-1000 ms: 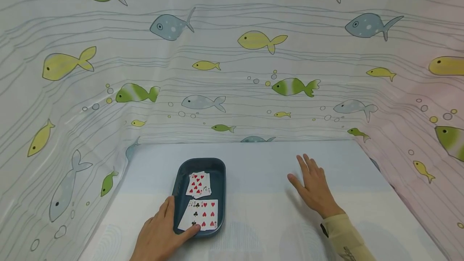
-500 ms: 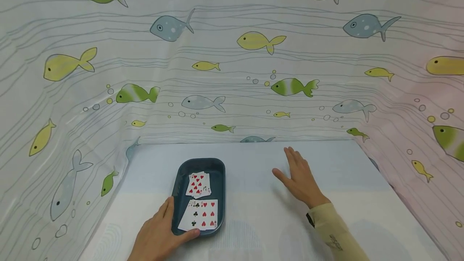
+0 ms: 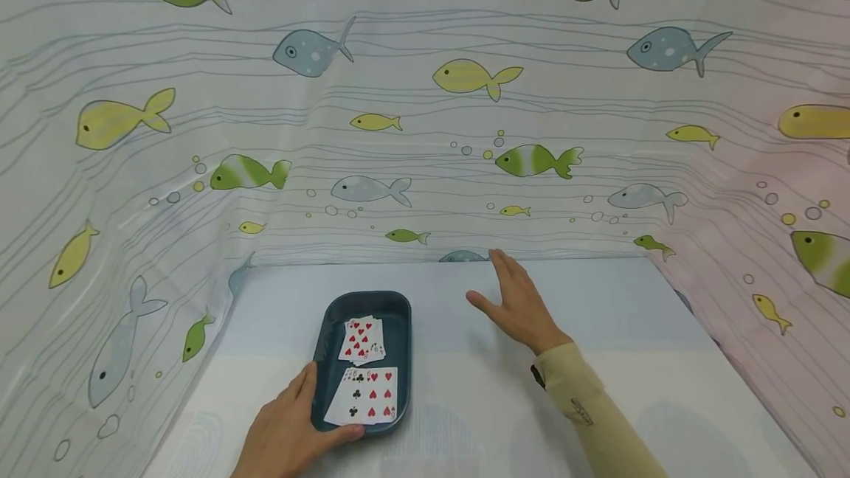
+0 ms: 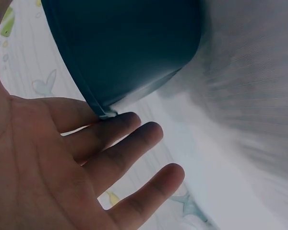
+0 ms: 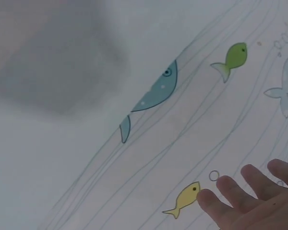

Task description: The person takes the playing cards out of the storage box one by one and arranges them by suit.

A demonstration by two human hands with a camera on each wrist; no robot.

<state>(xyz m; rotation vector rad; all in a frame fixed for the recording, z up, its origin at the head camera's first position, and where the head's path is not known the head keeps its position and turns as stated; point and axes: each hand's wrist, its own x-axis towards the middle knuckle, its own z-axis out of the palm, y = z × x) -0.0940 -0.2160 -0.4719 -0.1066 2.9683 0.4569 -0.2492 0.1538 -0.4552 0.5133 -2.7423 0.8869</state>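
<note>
Dark-blue tray [image 3: 364, 360] sits front-left on the table [image 3: 631, 330], cards [image 3: 362, 395] face-up inside. Left hand [image 3: 285, 430] grips its near-left corner, likely steadying it. Right hand [image 3: 521, 305] hovers flat, fingers straight, empty, right of tray.

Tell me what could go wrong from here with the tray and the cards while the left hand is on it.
The left hand holds the dark tray at its near left corner only, thumb over the rim; lifting from there may tip it. Two loose fans of cards lie unsecured inside, so a tilt could slide them together or out. The right hand, open above the table, is apart from the tray and could not steady it quickly.
</note>
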